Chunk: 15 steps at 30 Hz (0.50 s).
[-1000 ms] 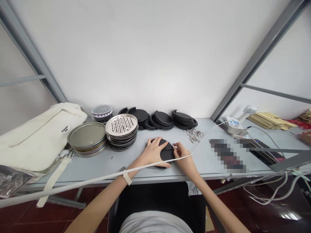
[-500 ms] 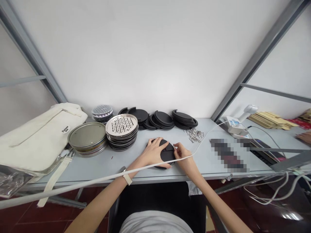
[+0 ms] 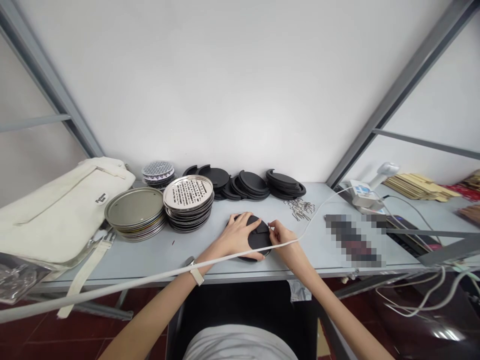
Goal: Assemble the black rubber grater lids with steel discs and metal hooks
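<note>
Spread open, the left hand [image 3: 238, 237] is pressed on the black disc [image 3: 259, 241] — held flat beneath it; by the right hand [image 3: 282, 239], fingertips pinched, the disc's right edge is met.

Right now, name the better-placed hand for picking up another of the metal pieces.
Probably the right hand: it is nearer the metal pieces, while the left hand spreads over the black disc.

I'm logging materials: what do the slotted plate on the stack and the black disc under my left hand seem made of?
Slotted plate: likely polished metal, from its bright silvery shine.
Black disc: matte, probably plastic, possibly rubber, from its dull surface.
</note>
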{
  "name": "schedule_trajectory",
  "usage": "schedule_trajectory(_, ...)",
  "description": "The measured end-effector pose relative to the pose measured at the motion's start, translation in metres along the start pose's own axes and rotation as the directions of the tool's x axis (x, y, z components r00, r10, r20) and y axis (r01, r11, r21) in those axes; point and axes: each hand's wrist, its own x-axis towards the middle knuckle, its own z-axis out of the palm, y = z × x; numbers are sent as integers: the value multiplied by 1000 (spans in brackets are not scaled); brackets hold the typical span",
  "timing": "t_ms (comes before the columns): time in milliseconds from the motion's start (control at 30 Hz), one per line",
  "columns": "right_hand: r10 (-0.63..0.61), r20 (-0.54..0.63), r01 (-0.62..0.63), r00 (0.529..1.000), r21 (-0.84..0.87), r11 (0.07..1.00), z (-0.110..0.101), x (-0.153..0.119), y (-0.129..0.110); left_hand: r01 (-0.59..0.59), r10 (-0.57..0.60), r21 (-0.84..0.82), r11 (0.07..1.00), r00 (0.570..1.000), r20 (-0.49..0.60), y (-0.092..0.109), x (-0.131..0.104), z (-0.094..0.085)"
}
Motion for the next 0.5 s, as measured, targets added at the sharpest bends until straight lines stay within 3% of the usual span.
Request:
schedule_trajectory(133, 16, 74, -17, 997, 20, 1000, -3, 2, 4, -12, 12, -11, 1000, 1000, -3, -1, 1, 2)
schedule_trajectory(233, 39, 130, -41, 991, 14, 999, -10, 1, 10, 43, -43, 7, 999, 999, -30, -4, 2, 5)
schedule_trajectory(400, 32, 22, -33, 999, 58, 998, -27, 2, 27, 76, -75, 37, 996, 997, -31, -9, 4, 10)
schedule_trajectory(500, 61, 89, -76, 994, 171, 982, -26, 4, 38, 77, -75, 51, 996, 997, -37, -11, 5, 11)
